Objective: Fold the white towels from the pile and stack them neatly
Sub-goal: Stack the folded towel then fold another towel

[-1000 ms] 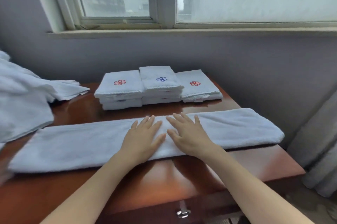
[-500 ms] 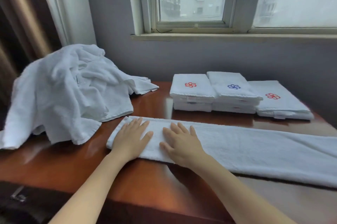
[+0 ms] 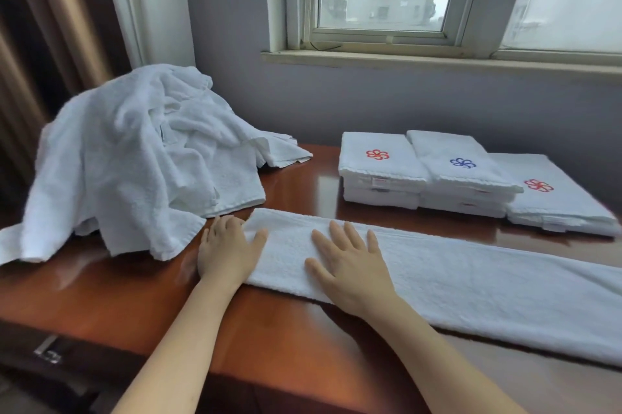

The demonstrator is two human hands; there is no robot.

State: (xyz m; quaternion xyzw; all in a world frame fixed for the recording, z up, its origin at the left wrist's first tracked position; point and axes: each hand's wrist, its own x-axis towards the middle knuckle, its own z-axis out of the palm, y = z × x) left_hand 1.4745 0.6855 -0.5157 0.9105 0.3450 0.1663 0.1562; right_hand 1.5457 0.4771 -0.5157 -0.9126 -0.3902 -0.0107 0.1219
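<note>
A long white towel [image 3: 471,282], folded into a narrow strip, lies across the wooden table [image 3: 276,339]. My left hand [image 3: 225,250] sits at the strip's left end, thumb on top and fingers curled over the edge. My right hand [image 3: 348,265] presses flat on the strip just to the right. A loose pile of white towels [image 3: 134,157] is heaped at the left. Three stacks of folded towels stand at the back: one with a red flower [image 3: 378,164], one with a blue flower [image 3: 461,164], one with a red flower [image 3: 552,198].
A grey wall and a window sill [image 3: 437,60] run behind the table. Curtains [image 3: 50,26] hang at the left. A metal drawer handle [image 3: 48,351] shows on the table's front at lower left.
Both hands slid left along the strip from its middle to its left end. My left hand now curls over the end edge. The view turned left, showing the pile.
</note>
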